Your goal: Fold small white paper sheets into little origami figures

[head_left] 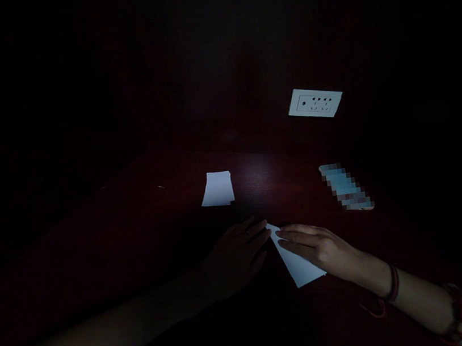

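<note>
A white sheet of paper (296,267), narrow and possibly folded, lies slanted on the dark red table. My right hand (325,248) rests over its right side, fingers stretched out flat across it and pointing left. Part of the paper is hidden beneath that hand. In deep shadow, my left hand (237,252) lies flat to the left, its fingers extended with the fingertips at the paper's upper left edge. Farther back sits a small stack of white paper (218,189), its sheets slightly out of line, apart from both hands.
A phone (345,187) with a blurred screen lies at the right of the table (134,221). Behind it, a white socket plate (316,102) is set in the dark upright surface. Most of the surroundings are too dark to make out.
</note>
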Motion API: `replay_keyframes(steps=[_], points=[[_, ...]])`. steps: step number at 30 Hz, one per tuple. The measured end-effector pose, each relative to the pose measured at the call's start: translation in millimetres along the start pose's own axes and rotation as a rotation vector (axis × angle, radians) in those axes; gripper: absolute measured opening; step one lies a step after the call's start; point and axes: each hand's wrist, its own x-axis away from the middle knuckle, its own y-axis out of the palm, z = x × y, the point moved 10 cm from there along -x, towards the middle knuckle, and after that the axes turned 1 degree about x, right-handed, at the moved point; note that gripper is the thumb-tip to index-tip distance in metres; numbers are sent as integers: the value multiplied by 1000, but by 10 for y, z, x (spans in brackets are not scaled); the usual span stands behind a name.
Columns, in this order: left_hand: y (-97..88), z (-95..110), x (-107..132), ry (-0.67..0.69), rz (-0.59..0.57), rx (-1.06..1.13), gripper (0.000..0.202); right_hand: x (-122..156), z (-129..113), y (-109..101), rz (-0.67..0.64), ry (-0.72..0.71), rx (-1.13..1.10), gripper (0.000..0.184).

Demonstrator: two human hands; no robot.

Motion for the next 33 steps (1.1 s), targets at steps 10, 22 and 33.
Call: replay_keyframes(steps=[10, 22, 33], points=[[22, -19, 10, -37, -17, 0, 42, 2, 10, 13, -10, 16, -11, 29], [9, 42, 6, 11, -28, 0, 38, -1, 16, 36, -6, 15, -14, 30], [68, 45, -9, 29, -97, -63, 41, 10, 40, 47, -11, 27, -48, 31]])
